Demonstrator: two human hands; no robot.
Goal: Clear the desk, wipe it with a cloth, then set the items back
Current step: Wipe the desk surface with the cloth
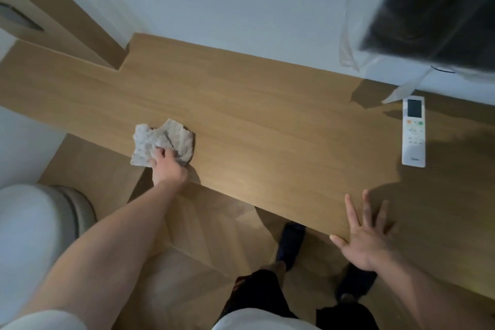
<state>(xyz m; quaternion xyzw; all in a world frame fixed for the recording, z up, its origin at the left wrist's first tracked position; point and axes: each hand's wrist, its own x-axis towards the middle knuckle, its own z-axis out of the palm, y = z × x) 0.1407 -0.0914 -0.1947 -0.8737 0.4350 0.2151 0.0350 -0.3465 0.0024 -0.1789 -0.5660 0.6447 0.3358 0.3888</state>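
A crumpled grey-white cloth (160, 139) lies on the wooden desk (262, 120), near its front edge on the left. My left hand (167, 169) presses down on the cloth's near side, fingers curled into the fabric. My right hand (367, 233) rests flat with fingers spread on the desk's front edge, well to the right. A white remote control (413, 132) with a small screen lies lengthwise on the desk at the far right, apart from both hands.
A dark screen wrapped in clear plastic (434, 8) hangs on the white wall above the desk's right end. A white and grey rounded seat (40, 225) stands at the lower left. My feet in dark slippers (290, 244) stand on the wood floor below the desk edge.
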